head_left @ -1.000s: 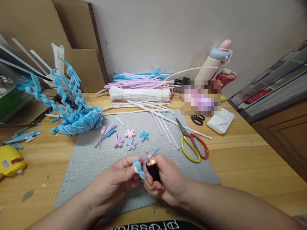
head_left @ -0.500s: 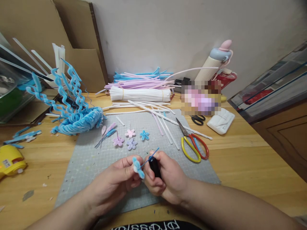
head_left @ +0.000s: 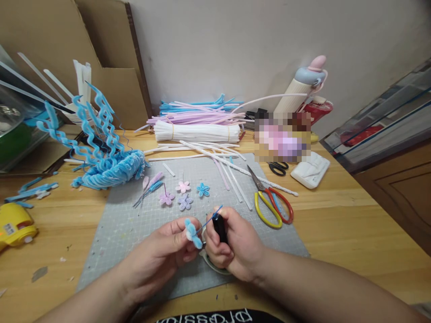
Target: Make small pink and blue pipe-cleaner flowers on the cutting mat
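My left hand (head_left: 168,244) pinches a light blue pipe-cleaner flower (head_left: 192,233) between thumb and fingers. A thin blue wire stem (head_left: 207,223) runs from it up to the right, across the top of a black object. My right hand (head_left: 232,246) is wrapped round that black, blunt-ended object (head_left: 220,228), whose kind I cannot make out. Beneath the right hand a pale curved rim (head_left: 215,268) shows, mostly hidden. Beyond the hands on the grey cutting mat (head_left: 114,242) lie finished small flowers: pink (head_left: 183,186), blue (head_left: 203,189), and lilac (head_left: 185,202).
Scissors (head_left: 269,202) with yellow and red handles lie right of the hands. Bundled white pipe cleaners (head_left: 197,133) lie at the back. A blue fuzzy piece with curled strands (head_left: 111,170) stands left, above a yellow glue gun (head_left: 16,224). A white box (head_left: 310,169) sits right.
My right hand has shifted slightly right and up with the black object, tilting a little. A pale rim has come into view below it. The flower has hardly moved.
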A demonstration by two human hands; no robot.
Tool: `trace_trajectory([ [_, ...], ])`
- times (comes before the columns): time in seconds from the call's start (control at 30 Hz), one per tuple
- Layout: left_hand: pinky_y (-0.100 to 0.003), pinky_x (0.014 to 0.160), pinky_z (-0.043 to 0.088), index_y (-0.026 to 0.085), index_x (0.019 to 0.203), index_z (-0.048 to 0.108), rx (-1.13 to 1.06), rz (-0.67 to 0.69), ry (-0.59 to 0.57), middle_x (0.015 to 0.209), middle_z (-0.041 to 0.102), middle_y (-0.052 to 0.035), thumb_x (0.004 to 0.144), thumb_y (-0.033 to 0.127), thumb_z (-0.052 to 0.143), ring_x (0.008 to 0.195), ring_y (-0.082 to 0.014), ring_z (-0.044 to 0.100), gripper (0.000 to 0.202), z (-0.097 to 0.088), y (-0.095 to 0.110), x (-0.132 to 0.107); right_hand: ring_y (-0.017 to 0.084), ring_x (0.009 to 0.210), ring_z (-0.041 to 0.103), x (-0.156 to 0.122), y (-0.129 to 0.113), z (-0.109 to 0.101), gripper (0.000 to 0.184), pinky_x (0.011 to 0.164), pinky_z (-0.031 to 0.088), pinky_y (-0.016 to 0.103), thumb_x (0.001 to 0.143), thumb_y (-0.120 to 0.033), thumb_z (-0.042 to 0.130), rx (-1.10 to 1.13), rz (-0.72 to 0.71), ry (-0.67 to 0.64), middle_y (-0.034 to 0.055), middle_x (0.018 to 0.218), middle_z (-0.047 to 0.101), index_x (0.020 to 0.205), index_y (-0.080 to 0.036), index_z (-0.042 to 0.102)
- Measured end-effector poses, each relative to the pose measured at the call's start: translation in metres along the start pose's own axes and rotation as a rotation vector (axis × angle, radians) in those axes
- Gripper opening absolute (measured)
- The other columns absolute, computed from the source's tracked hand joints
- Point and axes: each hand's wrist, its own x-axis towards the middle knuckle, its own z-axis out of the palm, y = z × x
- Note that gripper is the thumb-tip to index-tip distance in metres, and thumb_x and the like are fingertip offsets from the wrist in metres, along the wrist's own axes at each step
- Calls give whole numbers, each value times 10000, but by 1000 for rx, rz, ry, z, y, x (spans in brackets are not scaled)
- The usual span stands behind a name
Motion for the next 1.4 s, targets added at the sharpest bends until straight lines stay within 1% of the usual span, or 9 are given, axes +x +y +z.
trace_trajectory([
  [0.23,-241,594,276,153,767,685,-14,-3,7,687,454,9,638,390,850,629,-115,313,317,1,-1,0,34,282,189,1,-4,-2,432,313,121,159,811,-453,407,22,-28,15,-73,319,317,496,-174,505],
  [0.57,-235,589,291,143,799,684,-28,15,-10,706,455,5,655,376,841,642,-113,333,315,0,0,0,36,296,182,1,-7,-2,466,323,129,154,861,-459,359,15,-42,27,-74,332,308,516,-174,489],
  [0.8,-237,587,294,146,788,691,-39,20,-26,700,446,4,679,354,826,642,-116,328,270,-1,-2,2,34,291,192,1,-8,-2,451,328,123,161,844,-472,410,0,-78,14,-81,336,304,512,-176,483],
  [0.97,-235,582,295,145,778,696,-41,26,-35,689,446,6,684,349,823,635,-114,331,258,0,-1,0,37,298,192,1,-9,-2,415,323,125,158,818,-430,430,24,-84,13,-74,331,317,504,-173,515],
  [1.07,-234,582,298,144,787,700,-37,27,-18,693,452,5,686,348,821,637,-115,337,258,1,0,-1,37,296,198,1,-9,-3,404,320,119,157,806,-422,440,34,-83,7,-71,334,319,501,-171,527],
  [1.2,-233,586,303,148,782,702,-43,29,-7,695,459,7,676,331,829,643,-116,342,247,2,1,-1,39,298,199,1,-9,-2,447,322,121,154,845,-440,402,63,-65,-21,-66,347,325,511,-169,525],
  [1.3,-233,583,305,148,774,696,-37,39,-2,690,460,7,670,342,832,636,-115,347,258,2,3,0,46,294,200,1,-9,-1,559,322,128,159,899,-509,307,83,-50,-40,-57,352,324,516,-167,530],
  [1.4,-229,585,316,148,766,679,-8,55,12,687,452,11,646,369,843,623,-107,346,300,0,4,0,51,289,198,1,-9,0,655,324,133,165,930,-574,221,85,-51,-18,-53,353,321,523,-166,532],
])
